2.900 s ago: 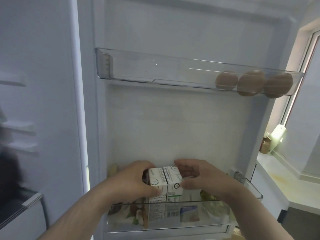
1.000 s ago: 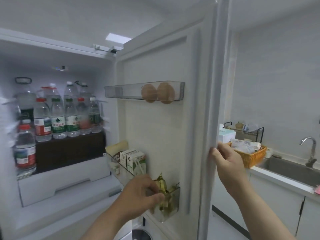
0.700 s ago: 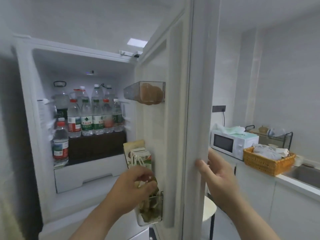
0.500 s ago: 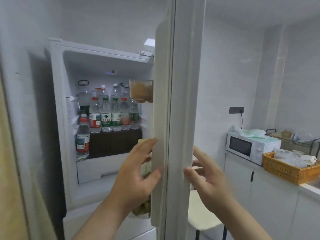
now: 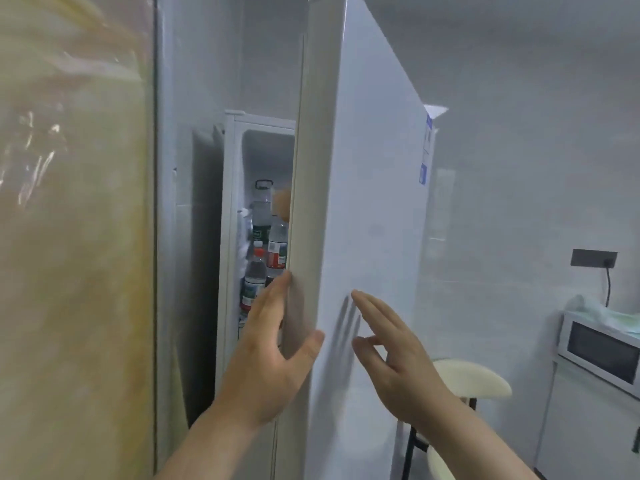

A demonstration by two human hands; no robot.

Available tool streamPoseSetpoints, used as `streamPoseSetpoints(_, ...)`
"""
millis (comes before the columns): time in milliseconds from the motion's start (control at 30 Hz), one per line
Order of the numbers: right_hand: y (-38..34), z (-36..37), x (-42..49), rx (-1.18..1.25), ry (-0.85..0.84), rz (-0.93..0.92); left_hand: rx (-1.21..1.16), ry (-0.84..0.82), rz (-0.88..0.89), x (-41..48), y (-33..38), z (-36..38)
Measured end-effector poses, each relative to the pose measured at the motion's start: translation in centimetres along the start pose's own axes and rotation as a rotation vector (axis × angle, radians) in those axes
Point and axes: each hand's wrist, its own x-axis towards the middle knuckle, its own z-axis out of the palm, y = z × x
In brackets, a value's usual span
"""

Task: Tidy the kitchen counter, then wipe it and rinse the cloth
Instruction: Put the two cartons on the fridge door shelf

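Note:
The white fridge door (image 5: 374, 209) stands nearly shut, leaving a narrow gap on its left. Through the gap I see water bottles (image 5: 272, 247) on a shelf inside. My left hand (image 5: 273, 351) rests on the door's edge with straight fingers along the seal and the thumb on the front face. My right hand (image 5: 391, 351) is just off the door's outer face, fingers straight and relaxed, holding nothing. The cloth and the counter's items are out of view.
A pale yellowish wall panel (image 5: 69, 237) fills the left. A round cream stool (image 5: 474, 379) stands right of the fridge. A white microwave (image 5: 602, 348) sits on a white cabinet at the far right, below a dark wall socket (image 5: 594, 258).
The fridge door has swung from wide open to almost shut. My left hand left the door's lower bin and moved to the door edge. My right hand moved from the edge to the outer face.

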Motion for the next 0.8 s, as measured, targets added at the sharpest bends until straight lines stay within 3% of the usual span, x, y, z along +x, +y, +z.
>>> streamPoseSetpoints(100, 0.5, 1.5, 2.6, -0.060, -0.028, -0.057, 0.109, 0.075, 0.077, 0.9, -1.4, -1.0)
streamPoseSetpoints(467, 4.5, 8.3, 12.9, -0.314, -0.082, -0.152, 0.424, 0.118, -0.005, 7.0, -13.7, -3.9)
streamPoseSetpoints(800, 9.8, 14.9, 19.6, -0.474, 0.147, -0.132, 0.476, 0.114, -0.137, 12.8, -20.9, -4.2)
